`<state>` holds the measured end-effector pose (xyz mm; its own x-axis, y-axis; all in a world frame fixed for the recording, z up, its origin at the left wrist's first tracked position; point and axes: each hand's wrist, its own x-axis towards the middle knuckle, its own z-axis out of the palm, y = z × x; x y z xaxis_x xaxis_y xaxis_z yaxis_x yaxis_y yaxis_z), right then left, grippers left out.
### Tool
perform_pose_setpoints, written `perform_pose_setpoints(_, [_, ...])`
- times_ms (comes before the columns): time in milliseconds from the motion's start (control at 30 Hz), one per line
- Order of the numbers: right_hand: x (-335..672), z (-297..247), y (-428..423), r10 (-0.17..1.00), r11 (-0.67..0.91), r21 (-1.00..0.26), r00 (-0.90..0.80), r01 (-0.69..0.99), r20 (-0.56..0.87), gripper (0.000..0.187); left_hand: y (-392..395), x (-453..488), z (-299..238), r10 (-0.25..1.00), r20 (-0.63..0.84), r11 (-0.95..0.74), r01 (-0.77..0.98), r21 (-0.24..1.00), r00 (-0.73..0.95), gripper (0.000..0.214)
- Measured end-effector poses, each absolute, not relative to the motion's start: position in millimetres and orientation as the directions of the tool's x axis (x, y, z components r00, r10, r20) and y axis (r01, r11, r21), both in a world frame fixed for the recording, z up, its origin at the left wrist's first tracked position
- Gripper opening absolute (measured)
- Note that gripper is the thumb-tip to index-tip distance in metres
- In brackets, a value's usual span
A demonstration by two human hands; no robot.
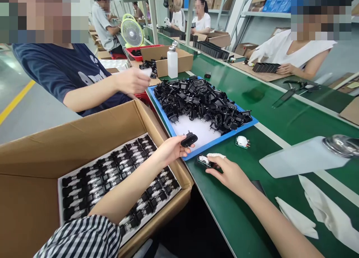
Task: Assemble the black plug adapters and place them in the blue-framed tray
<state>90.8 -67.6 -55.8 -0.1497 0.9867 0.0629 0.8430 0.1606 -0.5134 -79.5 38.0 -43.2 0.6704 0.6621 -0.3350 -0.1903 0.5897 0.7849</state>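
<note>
My left hand (176, 149) pinches a black plug housing (189, 139), its oval opening turned toward me and its pins upward, above the near corner of a blue-edged tray (221, 140). Heaped in that tray are many similar black plug housings (196, 97). In my right hand (228, 171), close to the table's edge, is a black plug housing with a circuit board and white part (205, 161) showing in it. A white covering wraps one of its fingertips. Just beyond this hand, a small circuit board with a white part (242, 141) lies on the green table.
An open cardboard box (165, 127) on my left holds rows of black plugs. A translucent bottle (305, 157) lies to the right by white cloth strips (297, 217). Pliers (298, 86) and an upright bottle (172, 61) are farther back. A co-worker's hand (134, 80) reaches in at left.
</note>
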Motion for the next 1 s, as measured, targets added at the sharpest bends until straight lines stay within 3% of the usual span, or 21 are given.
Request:
perform_pose_setpoints(133, [97.3,-41.0,-66.5,0.987,-0.094,-0.694,-0.022,0.714,-0.156,0.048,38.4,-80.6,-40.7,0.724,-0.253,0.395,-0.085,0.915,0.642,0.022])
perform_pose_setpoints(233, [101.9,-24.2,-65.3,0.971,-0.187,-0.761,-0.001,0.622,-0.239,0.055,36.4,-77.3,-36.2,0.734,-0.054,-0.032,0.114,0.993,0.677,0.023])
perform_pose_setpoints(333, [96.3,-15.5,-62.5,0.983,-0.157,-0.779,0.022,0.607,-0.181,0.049,32.1,-70.9,-31.2,0.567,0.085,-0.462,0.231,0.856,0.819,0.020])
perform_pose_setpoints(400, [87.9,-16.7,-59.7,0.993,-0.089,-0.733,0.002,0.674,-0.119,0.043,29.5,-66.9,-29.4,0.457,0.109,-0.618,0.228,0.752,0.883,0.020])
perform_pose_setpoints(600, [71.3,-27.6,-54.6,0.999,-0.047,-0.574,0.025,0.817,-0.047,0.028,29.4,-65.7,-33.8,0.417,0.116,-0.733,0.258,0.630,0.901,0.026])
perform_pose_setpoints(833, [73.9,-28.6,-53.4,0.997,-0.060,-0.554,0.019,0.830,-0.079,0.021,32.7,-72.0,-35.0,0.315,0.159,-0.810,0.178,0.560,0.936,0.034])
perform_pose_setpoints(1000, [73.6,-22.6,-49.7,0.997,-0.059,-0.534,0.019,0.843,-0.079,0.016,25.3,-67.9,-31.4,0.360,0.133,-0.853,0.267,0.448,0.924,0.037])
